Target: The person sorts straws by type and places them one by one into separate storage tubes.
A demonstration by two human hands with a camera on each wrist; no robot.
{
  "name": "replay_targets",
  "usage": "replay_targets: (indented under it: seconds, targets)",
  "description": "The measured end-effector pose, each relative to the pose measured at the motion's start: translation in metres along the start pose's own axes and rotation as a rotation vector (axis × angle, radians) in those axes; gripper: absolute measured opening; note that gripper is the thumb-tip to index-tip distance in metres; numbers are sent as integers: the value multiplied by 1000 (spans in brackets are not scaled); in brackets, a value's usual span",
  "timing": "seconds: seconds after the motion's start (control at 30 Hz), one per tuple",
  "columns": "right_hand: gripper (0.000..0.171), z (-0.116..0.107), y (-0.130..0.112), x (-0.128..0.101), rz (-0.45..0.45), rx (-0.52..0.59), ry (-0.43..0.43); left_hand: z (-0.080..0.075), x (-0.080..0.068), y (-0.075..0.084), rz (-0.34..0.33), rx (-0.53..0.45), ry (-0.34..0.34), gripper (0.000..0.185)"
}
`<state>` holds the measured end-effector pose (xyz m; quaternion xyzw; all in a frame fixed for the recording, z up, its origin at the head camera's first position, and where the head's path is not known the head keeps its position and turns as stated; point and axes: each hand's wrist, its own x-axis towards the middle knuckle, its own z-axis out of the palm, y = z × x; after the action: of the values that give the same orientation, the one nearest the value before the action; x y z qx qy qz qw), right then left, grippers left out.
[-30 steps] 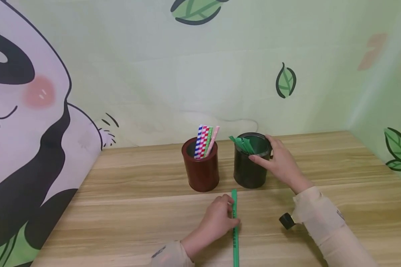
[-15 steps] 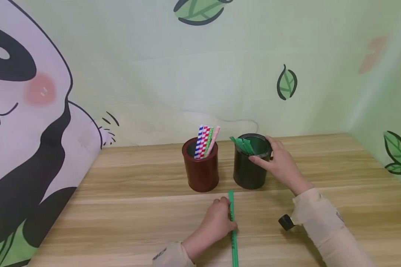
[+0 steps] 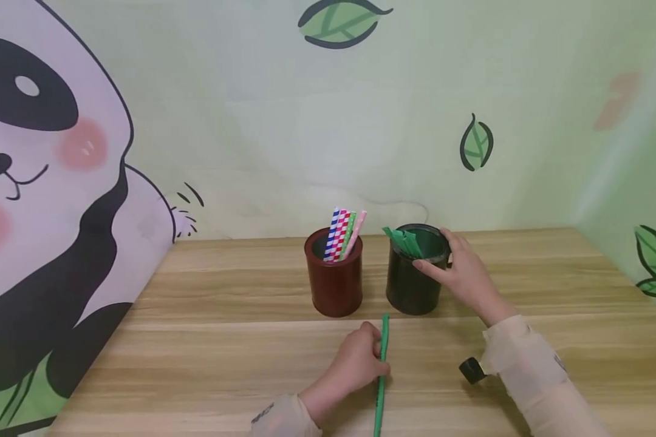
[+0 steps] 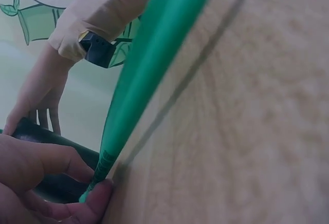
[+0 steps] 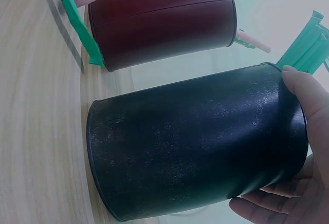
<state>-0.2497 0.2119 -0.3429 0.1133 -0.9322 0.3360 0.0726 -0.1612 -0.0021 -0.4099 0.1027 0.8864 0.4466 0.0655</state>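
Note:
In the head view my left hand (image 3: pixel 355 358) pinches a long green wrapped straw (image 3: pixel 381 394) between thumb and fingers. The straw lies low over the wooden table (image 3: pixel 208 364), pointing towards the cups; small dark print shows on it close to the fingertips in the left wrist view. My right hand (image 3: pixel 467 276) holds the black cylindrical cup (image 5: pixel 195 142) by its rim, thumb in front and fingers round the far side. Several folded green wrapped straws (image 3: pixel 407 243) poke out of that cup. Its base stands on the table.
Left of the black cup stands a dark red cup (image 3: pixel 336 288) with several patterned paper straws (image 3: pixel 341 237). A black wrist camera (image 3: pixel 472 370) juts from my right sleeve. Behind the table's back edge hangs a backdrop (image 3: pixel 251 121) with a panda and leaves.
The green straw has turned in my left hand, its near end swinging left and its print rolling out of sight in the head view. My right hand keeps holding the black cup.

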Motion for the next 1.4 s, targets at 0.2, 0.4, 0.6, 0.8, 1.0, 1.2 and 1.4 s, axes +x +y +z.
replay_targets:
  seconds: [0.2,0.4,0.6,0.8,1.0,1.2,1.4]
  targets:
    - [95,0,3,-3,19,-3,4,1,4,-4,3,-106,-17,45]
    - [94,0,6,-3,5,-6,17,-6,7,0,33,-186,-40,54]
    - [94,-1,7,-2,-8,-10,20,-19,8,9,75,-200,-1,56]
    - [94,-2,7,-2,-7,-14,13,-29,8,14,103,-240,31,57]
    - [94,-3,5,-2,-6,-7,15,-39,7,20,147,-254,49,58]
    - [93,-1,5,-2,-15,-5,13,-45,2,23,195,-282,39,57]
    - [91,1,3,-1,-29,12,24,-52,1,25,205,-275,45,57]
